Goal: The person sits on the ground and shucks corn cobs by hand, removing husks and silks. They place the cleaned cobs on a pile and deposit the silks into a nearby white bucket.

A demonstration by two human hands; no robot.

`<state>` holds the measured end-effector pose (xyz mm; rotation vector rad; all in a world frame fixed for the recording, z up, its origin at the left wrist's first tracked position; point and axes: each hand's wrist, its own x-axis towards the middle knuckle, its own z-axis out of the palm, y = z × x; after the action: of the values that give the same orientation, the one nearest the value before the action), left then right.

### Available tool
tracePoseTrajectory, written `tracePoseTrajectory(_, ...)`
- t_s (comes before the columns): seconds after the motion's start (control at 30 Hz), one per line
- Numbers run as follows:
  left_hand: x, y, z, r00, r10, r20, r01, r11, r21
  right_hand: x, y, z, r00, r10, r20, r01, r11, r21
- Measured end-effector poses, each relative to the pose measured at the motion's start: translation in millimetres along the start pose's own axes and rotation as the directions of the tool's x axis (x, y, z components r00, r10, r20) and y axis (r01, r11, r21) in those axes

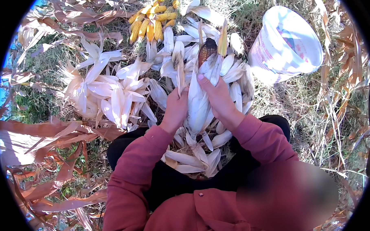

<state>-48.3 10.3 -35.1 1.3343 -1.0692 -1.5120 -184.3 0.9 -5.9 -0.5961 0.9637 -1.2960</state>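
An ear of corn, partly in its pale husk (198, 107), is between my hands above a heap of husked-looking and husk-covered pieces. Its bared upper end (206, 55) shows brownish kernels and a blackened tip. My right hand (221, 99) grips the ear from the right, thumb lying along the husk. On the other side, my left hand (176, 108) is closed around a dry husk leaf (179, 70) that sticks up past the thumb. Where that leaf joins the ear is hidden by the fingers.
Several bare yellow corn cobs (152, 20) lie piled at the far side. Loose husks (110, 90) are heaped to the left. A white plastic bucket (262, 57) leans on the grass at right. Dry corn stalks and leaves (51, 129) cover the left edge.
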Motion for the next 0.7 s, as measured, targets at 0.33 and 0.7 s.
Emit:
tracePoseTrajectory(0.33, 10.3, 29.2, -47.5, 0.969, -0.246, -0.001, 0.185, 0.733, -0.654, 18.3, -42.0, -16.4, 0.986, -0.100, -0.133, 0.118, 0.984, 0.133)
tracePoseTrajectory(0.7, 6.6, -0.9, -48.7, 0.846, -0.513, -0.147, 0.396, 0.789, -0.470, 50.1, -64.2, -59.2, 0.890, -0.342, -0.300, 0.377, 0.924, 0.066)
